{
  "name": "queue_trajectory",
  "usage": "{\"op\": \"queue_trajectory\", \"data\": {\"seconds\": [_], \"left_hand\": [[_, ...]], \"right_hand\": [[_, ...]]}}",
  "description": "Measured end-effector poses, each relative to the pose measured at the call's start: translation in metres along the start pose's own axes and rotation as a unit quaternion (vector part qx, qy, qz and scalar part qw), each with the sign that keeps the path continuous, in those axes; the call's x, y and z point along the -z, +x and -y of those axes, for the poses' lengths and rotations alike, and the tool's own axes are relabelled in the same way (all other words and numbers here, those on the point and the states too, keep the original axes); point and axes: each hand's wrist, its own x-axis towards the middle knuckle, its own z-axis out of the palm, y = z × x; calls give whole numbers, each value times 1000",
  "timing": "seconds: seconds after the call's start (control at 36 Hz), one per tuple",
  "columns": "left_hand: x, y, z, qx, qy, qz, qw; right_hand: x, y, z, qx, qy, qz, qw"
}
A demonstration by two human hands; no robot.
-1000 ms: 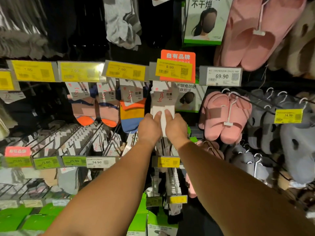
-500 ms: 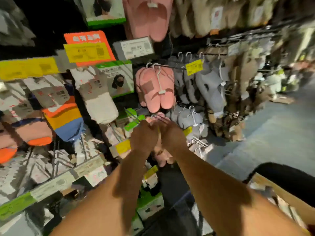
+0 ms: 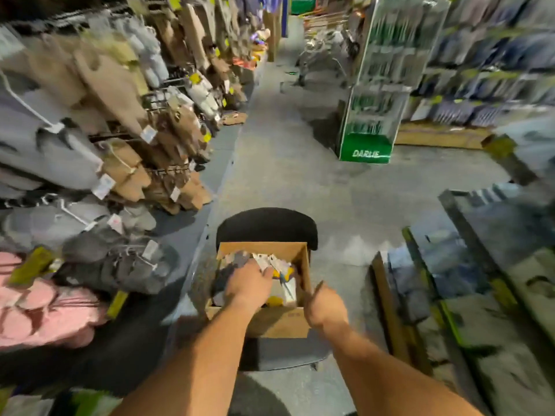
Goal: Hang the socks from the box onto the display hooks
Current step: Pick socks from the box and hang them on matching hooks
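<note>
A brown cardboard box [image 3: 282, 324] stands on a black chair [image 3: 266, 225] in the aisle below me. Inside lie several packs of socks [image 3: 280, 270], grey, white and yellow, with paper tags. My left hand [image 3: 249, 283] reaches into the box and lies on the socks, fingers spread toward the far side. My right hand [image 3: 326, 306] hovers by the box's right wall, fingers loosely curled and holding nothing. The view is blurred, so I cannot tell if the left fingers have hold of a pack.
Slippers on display hooks [image 3: 90, 163] fill the racks along the left, grey, brown and pink. A green display stand [image 3: 368, 145] rises in the aisle ahead to the right. Shelving [image 3: 480, 295] runs along the right. Grey floor [image 3: 300, 181] stretches ahead.
My view has swung from the sock hooks to the right and down the aisle. Both hands left the hanging white socks and dropped to the box; the left hand went inside it.
</note>
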Motion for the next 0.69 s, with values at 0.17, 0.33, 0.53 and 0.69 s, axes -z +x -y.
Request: {"op": "queue_trajectory", "data": {"seconds": [0.17,0.33,0.53,0.69], "left_hand": [[-44,36,-31,11,59,37,998],[-67,88,-21,18,134,51,990],[-100,175,-30,-120,230,107,960],[-156,239,-20,-263,313,164,898]], "right_hand": [[11,47,-23,-7,-23,43,999],[-14,94,-12,2,-42,96,994],[-66,147,5,-49,-7,98,994],[-113,198,3,-12,-71,161,984]]}}
